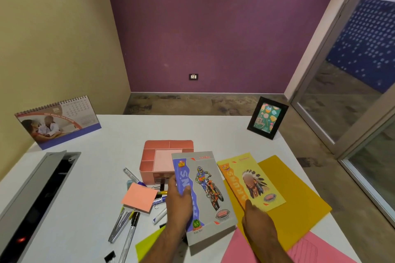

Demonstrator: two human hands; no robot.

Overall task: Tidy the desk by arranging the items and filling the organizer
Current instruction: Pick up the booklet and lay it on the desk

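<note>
Grey notebook (205,194), near bench (89,177) front edge: left hand (178,203) fingers clamped on its left edge. Yellow notebook (256,179) beside it: right hand (258,222) fingers straight, touching its corner.

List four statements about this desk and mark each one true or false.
1. The left hand holds the grey notebook. True.
2. The right hand touches nothing. False: it touches the yellow notebook.
3. The yellow notebook lies on the mustard folder. True.
4. The desk calendar stands at the far right. False: it stands at the far left; the photo frame stands at the far right.
</note>
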